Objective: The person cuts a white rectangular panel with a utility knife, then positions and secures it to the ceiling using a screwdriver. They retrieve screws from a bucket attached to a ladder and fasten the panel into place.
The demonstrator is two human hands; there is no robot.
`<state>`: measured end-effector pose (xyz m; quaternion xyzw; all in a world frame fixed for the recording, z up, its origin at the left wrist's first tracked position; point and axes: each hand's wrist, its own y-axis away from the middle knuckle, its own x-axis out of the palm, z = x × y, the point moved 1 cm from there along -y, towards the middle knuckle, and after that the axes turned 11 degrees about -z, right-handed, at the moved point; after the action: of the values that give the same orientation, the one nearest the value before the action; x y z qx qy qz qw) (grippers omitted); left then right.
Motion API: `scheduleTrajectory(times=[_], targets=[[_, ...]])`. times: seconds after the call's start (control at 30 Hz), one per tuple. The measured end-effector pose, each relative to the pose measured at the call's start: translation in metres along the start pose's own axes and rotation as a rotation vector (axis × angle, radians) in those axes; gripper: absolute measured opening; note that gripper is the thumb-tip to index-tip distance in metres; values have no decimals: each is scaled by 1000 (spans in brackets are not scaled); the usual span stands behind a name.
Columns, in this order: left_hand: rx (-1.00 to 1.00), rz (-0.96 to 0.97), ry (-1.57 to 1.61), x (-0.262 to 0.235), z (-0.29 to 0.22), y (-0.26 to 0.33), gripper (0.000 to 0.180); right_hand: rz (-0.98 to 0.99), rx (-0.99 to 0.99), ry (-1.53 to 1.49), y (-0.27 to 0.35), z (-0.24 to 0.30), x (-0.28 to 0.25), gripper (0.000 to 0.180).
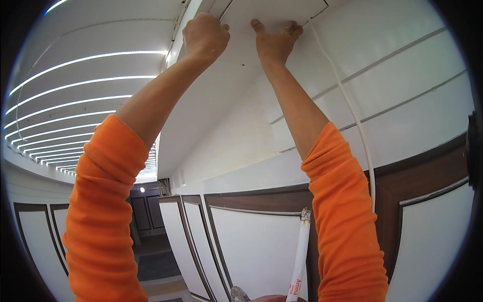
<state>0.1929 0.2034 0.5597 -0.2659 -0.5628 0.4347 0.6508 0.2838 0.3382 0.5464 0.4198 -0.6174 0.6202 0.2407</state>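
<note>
Overhead, the clenched left hand (205,36) and the flat, spread right hand (275,43) press a thin white rectangular ceiling panel (274,12), seemingly light, stiff, best supported along its edges, beside a white cable (352,116).

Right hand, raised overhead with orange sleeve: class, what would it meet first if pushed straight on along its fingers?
The right hand already touches the flat white ceiling panel; going on, its fingertips probably meet the panel's dark edge seam.
</note>
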Motion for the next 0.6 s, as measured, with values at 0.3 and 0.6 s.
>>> scheduleTrajectory(times=[0.3,0.6], targets=[[242,-12,15,-10,6,-17,26,4,171,-165,2,12,4,122],[381,-191,164,-31,-54,-57,18,24,220,-258,1,25,-5,126]])
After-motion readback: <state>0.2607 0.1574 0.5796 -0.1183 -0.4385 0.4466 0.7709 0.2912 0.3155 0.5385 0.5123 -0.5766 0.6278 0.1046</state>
